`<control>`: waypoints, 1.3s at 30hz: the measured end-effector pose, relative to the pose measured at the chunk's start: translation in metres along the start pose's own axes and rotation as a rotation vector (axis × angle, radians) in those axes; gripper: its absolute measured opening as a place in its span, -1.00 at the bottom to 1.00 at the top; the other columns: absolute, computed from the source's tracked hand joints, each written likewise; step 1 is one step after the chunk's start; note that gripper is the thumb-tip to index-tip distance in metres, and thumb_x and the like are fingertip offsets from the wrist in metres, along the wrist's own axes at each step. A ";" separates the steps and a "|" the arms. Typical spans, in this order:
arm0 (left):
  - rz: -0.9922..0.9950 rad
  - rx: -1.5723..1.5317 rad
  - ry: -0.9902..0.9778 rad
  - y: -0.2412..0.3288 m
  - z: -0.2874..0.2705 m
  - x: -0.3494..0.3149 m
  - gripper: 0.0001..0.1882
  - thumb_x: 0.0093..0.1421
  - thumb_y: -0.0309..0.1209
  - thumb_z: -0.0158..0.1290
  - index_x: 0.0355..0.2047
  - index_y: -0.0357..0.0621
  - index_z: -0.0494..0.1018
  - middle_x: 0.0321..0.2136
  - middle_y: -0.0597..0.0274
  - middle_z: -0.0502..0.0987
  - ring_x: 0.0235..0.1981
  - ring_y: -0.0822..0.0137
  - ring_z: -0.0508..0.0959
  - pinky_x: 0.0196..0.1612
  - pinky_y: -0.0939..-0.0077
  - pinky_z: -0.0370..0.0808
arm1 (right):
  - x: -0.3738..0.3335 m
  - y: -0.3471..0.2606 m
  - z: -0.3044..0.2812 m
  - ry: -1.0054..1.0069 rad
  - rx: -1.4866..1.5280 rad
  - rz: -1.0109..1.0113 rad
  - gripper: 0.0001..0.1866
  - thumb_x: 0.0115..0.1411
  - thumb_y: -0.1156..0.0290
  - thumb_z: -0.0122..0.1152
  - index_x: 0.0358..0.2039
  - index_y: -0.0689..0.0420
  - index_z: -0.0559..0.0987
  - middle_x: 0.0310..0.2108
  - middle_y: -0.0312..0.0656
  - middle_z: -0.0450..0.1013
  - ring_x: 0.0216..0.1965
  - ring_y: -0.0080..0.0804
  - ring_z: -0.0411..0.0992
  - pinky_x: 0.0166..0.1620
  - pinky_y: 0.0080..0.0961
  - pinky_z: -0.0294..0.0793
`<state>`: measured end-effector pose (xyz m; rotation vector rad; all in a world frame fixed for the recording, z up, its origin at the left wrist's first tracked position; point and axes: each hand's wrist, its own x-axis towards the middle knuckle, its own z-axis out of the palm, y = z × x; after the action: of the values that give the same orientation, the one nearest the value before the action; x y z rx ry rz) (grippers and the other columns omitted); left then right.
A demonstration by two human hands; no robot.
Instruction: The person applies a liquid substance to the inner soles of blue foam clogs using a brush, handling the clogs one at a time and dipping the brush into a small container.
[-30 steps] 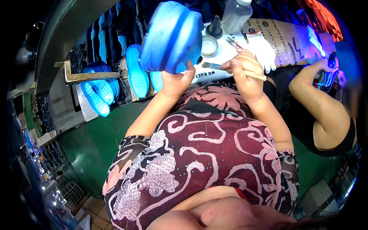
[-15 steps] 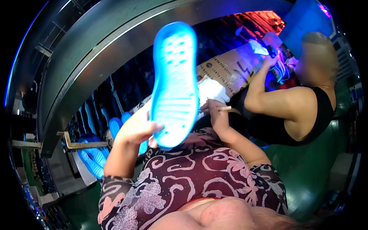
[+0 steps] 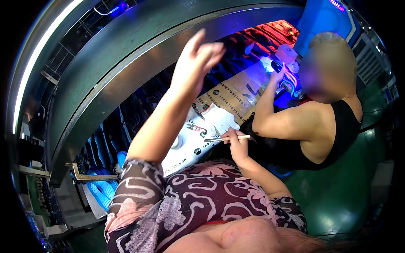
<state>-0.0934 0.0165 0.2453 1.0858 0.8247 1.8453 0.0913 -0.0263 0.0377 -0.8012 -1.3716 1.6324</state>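
My left hand [image 3: 197, 63] is raised at the far side in front of the machine's metal edge. Its fingers are apart, somewhat blurred, and nothing shows in them. Between the fingers of my right hand [image 3: 237, 145] is a slim brush [image 3: 216, 139] with a light handle, lying nearly level, bristles to the left. Just beyond it, on a board with printed paper [image 3: 185, 156], lie a crumpled white cloth [image 3: 222, 117] and small snips with a red handle [image 3: 195, 128]. A white round pot [image 3: 176, 142] stands nearer my left forearm.
A long curved metal housing [image 3: 122, 63] spans the far side above dark conveyor slats. Blue shoe soles [image 3: 102, 189] rest at the left near a metal bracket [image 3: 90, 177]. At the right sits a co-worker [image 3: 312, 126] holding blue pieces [image 3: 289, 82]. Orange light glows at the far right.
The blue shoe sole has left my left hand and is no longer seen there. That hand has moved up and away. My right hand still grips the brush, slightly lower.
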 end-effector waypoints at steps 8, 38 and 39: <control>-0.279 1.422 0.586 0.018 -0.239 -0.288 -0.51 0.05 -0.45 0.10 0.03 -0.22 0.33 -0.15 -0.01 0.49 -0.12 0.21 0.50 -0.08 0.43 0.42 | 0.003 0.013 0.028 -0.108 0.084 0.088 -0.61 0.29 0.26 -0.08 -0.54 0.28 0.51 -0.60 -0.24 0.40 -0.57 -0.59 0.29 -0.42 -0.67 0.29; -0.658 0.691 1.134 0.005 -0.283 -0.477 -0.64 0.07 -0.36 0.01 -0.15 -0.30 0.30 -0.64 0.25 0.43 -0.76 0.47 0.39 -0.68 0.63 0.33 | 0.050 0.035 0.132 -0.524 -0.725 -0.481 -0.80 0.02 0.29 0.20 -0.60 0.15 0.56 -0.62 -0.18 0.43 -0.50 -0.19 0.40 -0.31 -0.33 0.31; -0.652 0.541 1.151 0.006 -0.282 -0.476 -0.63 0.09 -0.35 0.01 -0.12 -0.29 0.30 -0.62 0.29 0.43 -0.76 0.50 0.37 -0.70 0.67 0.30 | 0.050 0.029 0.132 -0.505 -0.699 -0.474 -0.81 0.02 0.30 0.20 -0.60 0.15 0.56 -0.63 -0.18 0.43 -0.52 -0.19 0.39 -0.33 -0.34 0.31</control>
<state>-0.2116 -0.4430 -0.0393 -0.1551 2.1112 1.5719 -0.0520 -0.0415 0.0380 -0.3752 -2.3482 0.9992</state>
